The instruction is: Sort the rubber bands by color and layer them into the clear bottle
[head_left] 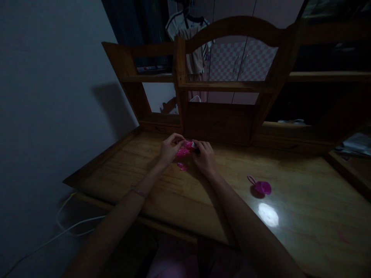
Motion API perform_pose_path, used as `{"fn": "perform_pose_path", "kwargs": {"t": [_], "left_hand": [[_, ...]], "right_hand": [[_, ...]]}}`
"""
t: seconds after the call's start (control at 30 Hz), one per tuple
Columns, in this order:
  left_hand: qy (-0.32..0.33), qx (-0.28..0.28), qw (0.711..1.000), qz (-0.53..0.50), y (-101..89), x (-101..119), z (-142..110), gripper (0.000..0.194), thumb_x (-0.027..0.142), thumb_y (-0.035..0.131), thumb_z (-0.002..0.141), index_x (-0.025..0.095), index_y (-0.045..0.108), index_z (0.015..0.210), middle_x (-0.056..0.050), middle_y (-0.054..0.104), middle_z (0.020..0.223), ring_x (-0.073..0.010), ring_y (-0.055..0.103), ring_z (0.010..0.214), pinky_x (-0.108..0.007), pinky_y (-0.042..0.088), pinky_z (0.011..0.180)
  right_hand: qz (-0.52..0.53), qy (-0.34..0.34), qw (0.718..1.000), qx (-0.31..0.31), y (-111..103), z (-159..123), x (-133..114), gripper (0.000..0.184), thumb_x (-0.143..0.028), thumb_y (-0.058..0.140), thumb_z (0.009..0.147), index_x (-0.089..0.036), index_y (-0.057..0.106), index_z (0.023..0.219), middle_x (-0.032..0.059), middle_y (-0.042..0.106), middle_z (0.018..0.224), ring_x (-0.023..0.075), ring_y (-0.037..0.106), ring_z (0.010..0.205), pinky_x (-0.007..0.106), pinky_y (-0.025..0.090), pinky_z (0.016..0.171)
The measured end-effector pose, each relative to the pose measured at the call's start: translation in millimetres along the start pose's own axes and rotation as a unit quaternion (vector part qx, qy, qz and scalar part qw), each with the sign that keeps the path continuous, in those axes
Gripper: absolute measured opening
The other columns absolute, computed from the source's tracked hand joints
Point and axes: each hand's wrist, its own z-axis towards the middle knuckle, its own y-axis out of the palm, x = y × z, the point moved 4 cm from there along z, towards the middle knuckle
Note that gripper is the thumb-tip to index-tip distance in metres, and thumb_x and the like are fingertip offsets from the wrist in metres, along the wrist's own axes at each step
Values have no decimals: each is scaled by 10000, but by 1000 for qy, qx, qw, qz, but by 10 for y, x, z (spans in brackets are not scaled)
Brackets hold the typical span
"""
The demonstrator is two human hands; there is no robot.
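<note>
Both hands meet over the far middle of the wooden desk, around a shiny, crinkled pink thing (184, 150) whose kind I cannot make out. My left hand (171, 148) pinches its left side between thumb and fingers. On the other side, my right hand (203, 153) is closed at its right end, where a small whitish patch and something dark show by the fingertips. The fingers hide part of it. A small loose pink piece (181, 166) lies on the desk just below the hands. Farther right rests a magenta cup-like thing (263, 187) with a loop, apart from both hands.
The wooden desk (174, 193) has a shelf unit (220, 87) along its back edge. A wall (58, 85) borders the left side. White cables (84, 221) hang by the front left corner. Behind the shelves are hanging clothes (191, 42) and a checked cupboard (227, 58).
</note>
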Motion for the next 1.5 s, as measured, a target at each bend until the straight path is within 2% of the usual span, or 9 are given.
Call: {"fn": "perform_pose_path", "kwargs": {"t": [0.3, 0.47, 0.7, 0.83, 0.97, 1.13, 1.27, 1.37, 1.5], "left_hand": [[6, 12, 999, -34, -51, 127, -21, 284, 398, 429, 980, 209, 638, 1019, -52, 702, 980, -179, 660, 932, -300, 496, 850], [12, 12, 1000, 9, -102, -11, 44, 312, 389, 408, 983, 201, 655, 1011, -66, 669, 1023, -176, 621, 914, -312, 478, 881], [0, -119, 979, 167, -13, -520, 11, 251, 276, 497, 917, 192, 669, 1079, -91, 615, 1100, -229, 579, 1068, -409, 439, 999], [-22, -200, 962, 182, 66, -686, -117, 348, 212, 451, 911, 169, 610, 1218, -121, 605, 1203, -235, 558, 1151, -425, 408, 1052], [-16, -245, 958, 144, 102, -637, -164, 423, 151, 412, 894, 191, 572, 1283, -113, 592, 1290, -226, 547, 1200, -426, 396, 1073], [5, -288, 952, 106, 76, -404, -132, 307, 227, 480, 892, 220, 673, 1130, -89, 670, 1131, -223, 626, 1054, -377, 482, 975], [-3, -321, 945, 55, 6, -263, -154, 312, 293, 584, 860, 263, 671, 1158, -80, 656, 1162, -221, 630, 1065, -346, 516, 936], [0, -339, 938, 75, -18, -283, -183, 417, 284, 696, 767, 273, 666, 1182, -90, 626, 1196, -239, 614, 1092, -372, 499, 978], [16, -334, 933, 131, -15, -377, -191, 423, 262, 674, 768, 294, 661, 1190, -87, 560, 1286, -251, 559, 1186, -395, 445, 1052]], "right_hand": [[31, 27, 999, 27, -75, 4, -6, 430, -230, 610, 824, -205, 553, 1250, 96, 623, 1148, 267, 521, 1062, 409, 443, 932], [30, 42, 998, 43, -105, 1, 2, 418, -209, 579, 829, -212, 550, 1247, 99, 621, 1142, 267, 523, 1055, 420, 438, 929], [20, 67, 994, 82, -153, 7, 56, 397, -208, 573, 831, -202, 559, 1228, 108, 619, 1142, 273, 520, 1050, 428, 433, 927], [27, 74, 992, 96, -162, 6, 98, 398, -200, 581, 824, -194, 560, 1222, 104, 621, 1143, 262, 517, 1047, 419, 430, 931], [32, 74, 992, 93, -151, 5, 105, 409, -187, 580, 813, -204, 562, 1222, 101, 623, 1146, 264, 518, 1048, 422, 429, 932], [28, 73, 993, 85, -145, 6, 84, 394, -195, 575, 820, -209, 564, 1214, 98, 625, 1151, 266, 518, 1053, 421, 428, 936], [26, 72, 994, 77, -137, 9, 73, 391, -195, 563, 826, -212, 562, 1217, 100, 627, 1147, 269, 521, 1055, 429, 426, 938], [24, 74, 994, 74, -134, 8, 68, 393, -202, 571, 825, -212, 562, 1218, 103, 628, 1142, 273, 522, 1054, 433, 426, 933], [27, 68, 995, 69, -131, 6, 61, 395, -199, 576, 824, -213, 559, 1218, 95, 628, 1144, 268, 520, 1056, 427, 422, 941]]}}
